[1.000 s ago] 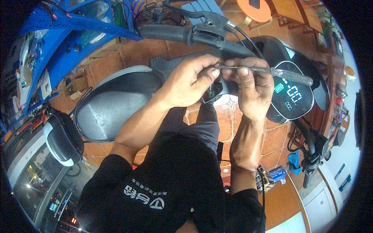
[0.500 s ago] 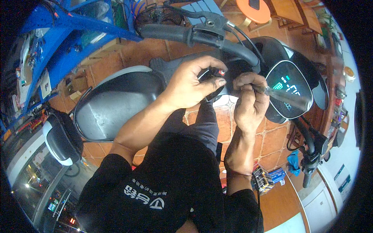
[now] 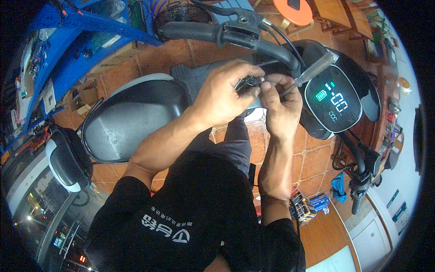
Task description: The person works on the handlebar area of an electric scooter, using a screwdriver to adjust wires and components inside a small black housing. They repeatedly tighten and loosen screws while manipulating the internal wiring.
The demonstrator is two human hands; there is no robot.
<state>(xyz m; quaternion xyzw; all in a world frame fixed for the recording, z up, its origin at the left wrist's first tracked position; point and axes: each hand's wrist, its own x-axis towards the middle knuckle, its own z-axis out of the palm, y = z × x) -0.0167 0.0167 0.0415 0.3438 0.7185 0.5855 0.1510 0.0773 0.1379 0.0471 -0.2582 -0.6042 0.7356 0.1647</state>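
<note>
While orange-brown tiles [image 3: 312,158] showed between both forearms [image 3: 170,136] in the head view, one dark seat [image 3: 136,118] lay left, one lit display [image 3: 335,102] right, and two handlebar grips [image 3: 190,32] bounded the space, far left and near right. Between seat and display, the left hand [image 3: 226,90] pinched one small wired part [image 3: 257,83]; the right hand [image 3: 283,106] touched it by the fingertips, also grasping one clear-handled tool [image 3: 317,68].

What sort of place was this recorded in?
Probably a scooter repair shop: a scooter with a lit display, a clear-handled screwdriver in the right hand, and cluttered blue shelving to the left.
</note>
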